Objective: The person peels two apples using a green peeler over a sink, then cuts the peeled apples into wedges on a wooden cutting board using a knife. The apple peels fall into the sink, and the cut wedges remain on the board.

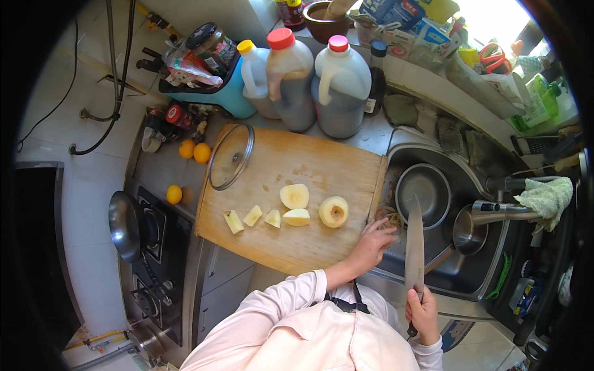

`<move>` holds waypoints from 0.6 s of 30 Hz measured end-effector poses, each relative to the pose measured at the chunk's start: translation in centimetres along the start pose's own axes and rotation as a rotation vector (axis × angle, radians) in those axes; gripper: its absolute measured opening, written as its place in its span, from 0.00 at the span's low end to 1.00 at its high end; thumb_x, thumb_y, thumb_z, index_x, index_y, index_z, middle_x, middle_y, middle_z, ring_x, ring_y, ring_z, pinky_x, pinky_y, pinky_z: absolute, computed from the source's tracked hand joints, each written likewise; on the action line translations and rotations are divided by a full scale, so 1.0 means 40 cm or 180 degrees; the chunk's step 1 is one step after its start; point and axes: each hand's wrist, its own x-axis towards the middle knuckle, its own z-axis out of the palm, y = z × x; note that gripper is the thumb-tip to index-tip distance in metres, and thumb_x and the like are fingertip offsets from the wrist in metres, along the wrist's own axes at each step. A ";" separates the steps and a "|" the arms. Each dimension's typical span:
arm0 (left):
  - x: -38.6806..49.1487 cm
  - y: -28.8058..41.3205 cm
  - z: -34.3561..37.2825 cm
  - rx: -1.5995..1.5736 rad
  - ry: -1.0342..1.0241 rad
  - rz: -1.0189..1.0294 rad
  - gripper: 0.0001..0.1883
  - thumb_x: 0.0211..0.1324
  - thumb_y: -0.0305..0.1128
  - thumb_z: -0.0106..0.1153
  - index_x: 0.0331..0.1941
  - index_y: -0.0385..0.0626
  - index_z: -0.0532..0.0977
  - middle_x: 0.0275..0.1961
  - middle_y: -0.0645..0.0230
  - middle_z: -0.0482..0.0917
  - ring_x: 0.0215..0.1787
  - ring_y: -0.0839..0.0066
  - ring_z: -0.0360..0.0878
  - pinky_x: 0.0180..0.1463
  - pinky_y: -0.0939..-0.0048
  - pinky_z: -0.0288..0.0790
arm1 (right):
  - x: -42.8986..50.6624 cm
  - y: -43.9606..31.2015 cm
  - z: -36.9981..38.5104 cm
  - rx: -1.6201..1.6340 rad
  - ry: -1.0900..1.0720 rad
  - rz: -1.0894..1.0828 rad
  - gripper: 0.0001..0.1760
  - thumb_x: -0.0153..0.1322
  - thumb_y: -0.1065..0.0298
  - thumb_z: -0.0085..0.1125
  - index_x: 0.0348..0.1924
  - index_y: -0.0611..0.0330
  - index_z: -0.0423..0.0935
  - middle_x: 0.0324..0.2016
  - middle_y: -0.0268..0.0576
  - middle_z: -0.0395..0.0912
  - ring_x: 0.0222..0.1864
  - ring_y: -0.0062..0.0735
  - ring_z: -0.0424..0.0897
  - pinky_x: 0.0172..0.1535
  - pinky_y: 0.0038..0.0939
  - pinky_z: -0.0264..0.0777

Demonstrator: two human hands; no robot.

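My right hand [422, 313] grips the dark handle of a large kitchen knife [414, 252], its blade reaching up over the sink's near left part. My left hand [373, 243] is at the right edge of a wooden cutting board [260, 246], fingers spread beside fruit peelings [393, 218]. Whether it touches them I cannot tell. On the board sit a peeled whole apple [327, 218], an apple half [294, 195] and a smaller cut section [297, 218]. Several apple wedges [253, 215] lie to their left. A glass pot lid [225, 162] rests at the board's upper left.
The steel sink [464, 285] holds a metal pot [424, 183] and a small saucepan [469, 232] beneath the faucet [506, 211]. Large plastic jugs [341, 104] line the back. Oranges [202, 152] sit left of the board, near a wok [124, 227] on the gas stove [174, 283].
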 end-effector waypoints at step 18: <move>-0.288 -0.130 -0.574 0.2247 0.2679 -0.1762 0.24 0.47 0.28 0.68 0.51 0.41 0.73 0.47 0.61 0.74 0.46 0.66 0.71 0.49 0.67 0.68 | 0.031 -0.061 0.137 -0.2020 -0.0260 -0.1133 0.10 0.70 0.67 0.61 0.32 0.64 0.73 0.15 0.50 0.68 0.15 0.43 0.68 0.22 0.34 0.62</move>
